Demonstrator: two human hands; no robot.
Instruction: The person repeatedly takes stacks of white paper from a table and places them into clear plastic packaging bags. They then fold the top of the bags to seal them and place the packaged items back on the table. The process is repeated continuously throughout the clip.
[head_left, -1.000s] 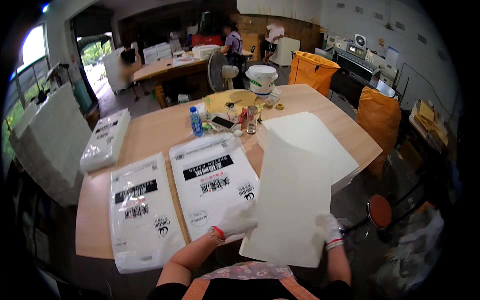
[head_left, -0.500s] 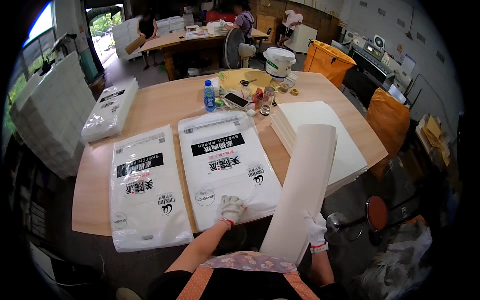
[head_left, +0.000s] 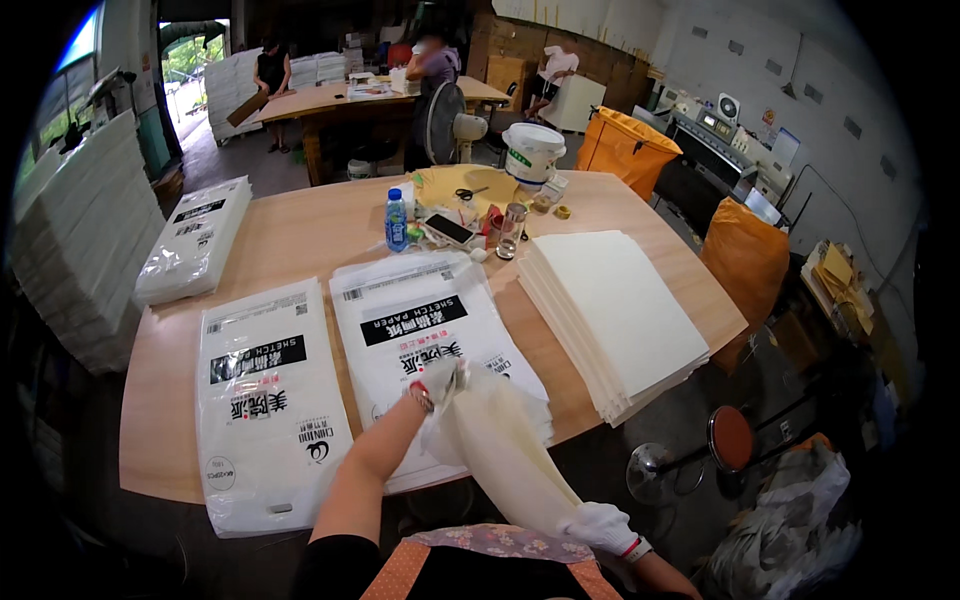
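My right hand (head_left: 600,526), in a white knit glove, grips the near end of a bent bundle of white paper sheets (head_left: 510,455). The bundle's far end meets the near part of a printed clear plastic bag (head_left: 420,280) lying in the middle of the table. There my gloved left hand (head_left: 443,382) is closed on the bag's lifted film, its fingers partly smeared by motion. How far the sheets reach inside the bag cannot be made out. Left of it lies a packed bag of the same print (head_left: 262,400). A stack of white sheets (head_left: 625,310) lies to the right.
Farther back on the table (head_left: 290,240) are another packed bag (head_left: 195,240), a blue-labelled bottle (head_left: 396,222), a phone (head_left: 450,229), a glass (head_left: 511,232), scissors (head_left: 468,193) and a white bucket (head_left: 533,153). A round stool (head_left: 730,438) stands right. People stand around a far table.
The sheets have swung left and down from beside the stack to the middle bag, and now bend. My left hand has lifted the bag's near film. The view has shifted slightly.
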